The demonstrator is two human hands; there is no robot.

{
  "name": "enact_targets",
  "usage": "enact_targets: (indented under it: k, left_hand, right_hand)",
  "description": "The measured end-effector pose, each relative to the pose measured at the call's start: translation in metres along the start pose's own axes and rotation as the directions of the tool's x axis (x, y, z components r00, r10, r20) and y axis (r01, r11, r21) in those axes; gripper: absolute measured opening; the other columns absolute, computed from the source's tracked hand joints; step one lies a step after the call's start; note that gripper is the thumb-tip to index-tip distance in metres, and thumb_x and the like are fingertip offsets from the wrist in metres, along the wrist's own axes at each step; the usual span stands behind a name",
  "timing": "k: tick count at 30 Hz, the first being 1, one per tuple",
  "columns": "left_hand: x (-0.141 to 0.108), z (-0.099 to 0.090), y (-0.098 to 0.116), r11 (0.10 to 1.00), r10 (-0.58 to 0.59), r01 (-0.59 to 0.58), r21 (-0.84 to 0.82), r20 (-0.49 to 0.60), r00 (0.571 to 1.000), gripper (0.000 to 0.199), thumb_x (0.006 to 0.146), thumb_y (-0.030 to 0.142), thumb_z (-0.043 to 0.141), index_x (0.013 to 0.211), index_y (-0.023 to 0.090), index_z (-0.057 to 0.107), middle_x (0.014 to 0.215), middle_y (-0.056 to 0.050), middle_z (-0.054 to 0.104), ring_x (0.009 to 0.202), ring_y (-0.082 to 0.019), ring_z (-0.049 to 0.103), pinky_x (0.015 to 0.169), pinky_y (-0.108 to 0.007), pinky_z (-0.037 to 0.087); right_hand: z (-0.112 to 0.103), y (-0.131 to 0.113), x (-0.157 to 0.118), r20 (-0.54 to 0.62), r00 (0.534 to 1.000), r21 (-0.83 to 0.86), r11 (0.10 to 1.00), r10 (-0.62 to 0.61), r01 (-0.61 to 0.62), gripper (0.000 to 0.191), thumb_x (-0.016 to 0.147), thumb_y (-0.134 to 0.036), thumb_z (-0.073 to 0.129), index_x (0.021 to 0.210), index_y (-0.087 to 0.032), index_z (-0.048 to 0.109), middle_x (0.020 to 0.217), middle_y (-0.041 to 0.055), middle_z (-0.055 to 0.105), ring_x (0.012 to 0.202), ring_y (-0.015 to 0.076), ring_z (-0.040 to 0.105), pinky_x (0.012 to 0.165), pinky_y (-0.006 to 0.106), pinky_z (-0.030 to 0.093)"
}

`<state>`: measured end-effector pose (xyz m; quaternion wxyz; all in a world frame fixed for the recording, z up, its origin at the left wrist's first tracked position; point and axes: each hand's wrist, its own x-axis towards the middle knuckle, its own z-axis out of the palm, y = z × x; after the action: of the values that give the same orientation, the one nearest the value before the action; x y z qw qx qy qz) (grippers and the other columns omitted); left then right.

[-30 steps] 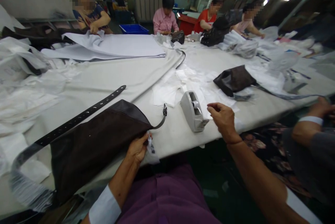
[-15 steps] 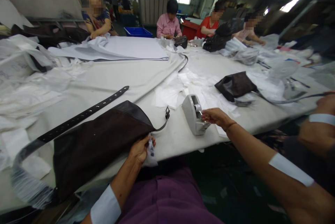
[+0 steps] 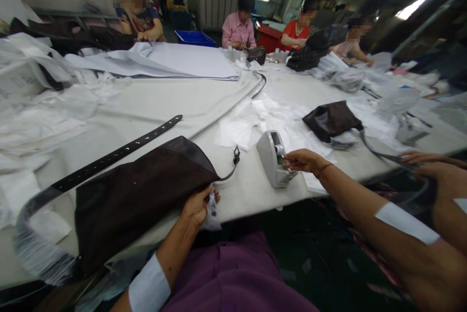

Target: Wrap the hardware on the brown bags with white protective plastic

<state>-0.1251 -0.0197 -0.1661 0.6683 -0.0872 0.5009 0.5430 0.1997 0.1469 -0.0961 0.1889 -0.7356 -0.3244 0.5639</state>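
Change: the right hand [image 3: 305, 162] stays at the grey tape dispenser [image 3: 272, 159]; a co-worker's hand [image 3: 436, 176] at the right edge has moved left, over the strap of a second dark bag [image 3: 330, 120].
Left-hand fingers: closed, gripping the edge of a dark brown leather bag [image 3: 146, 190] and a white tag [image 3: 211, 210].
Right-hand fingers: extended, fingertips [image 3: 286, 157] touching the dispenser's front.
Bag: lower left on the white-covered table [image 3: 241, 200], its holed black strap [image 3: 116, 154] running toward the centre, a metal clasp [image 3: 236, 155] just beyond it.
Writing: the tag is too blurred to read.
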Motion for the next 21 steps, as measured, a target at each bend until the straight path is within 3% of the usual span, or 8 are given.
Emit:
enact_targets:
  k: [12,21]
  left_hand:
    - [0.001,-0.001,0.001,1.0,-0.01,0.01,-0.002,0.005,1.0,0.009,0.075,0.002,0.061,0.071,0.011,0.059,0.063,-0.004,0.062,0.056,-0.013,0.062,0.058,-0.029,0.059]
    - [0.002,0.001,0.003,0.999,-0.007,0.008,0.044,-0.008,1.0,0.015,0.08,0.001,0.053,0.069,0.009,0.059,0.063,-0.005,0.061,0.056,-0.013,0.062,0.06,-0.03,0.059]
  right_hand:
    - [0.004,0.005,-0.011,0.045,0.984,0.098,0.981,-0.173,0.168,0.013,0.071,-0.013,0.063,0.065,-0.016,0.052,0.047,-0.0039,0.048,0.039,0.0071,0.046,0.036,0.017,0.035]
    - [-0.01,0.022,-0.037,0.005,0.941,0.263,0.908,-0.339,0.326,0.012,0.065,-0.016,0.066,0.064,-0.016,0.054,0.044,-0.0041,0.045,0.038,0.0045,0.039,0.036,0.016,0.03]
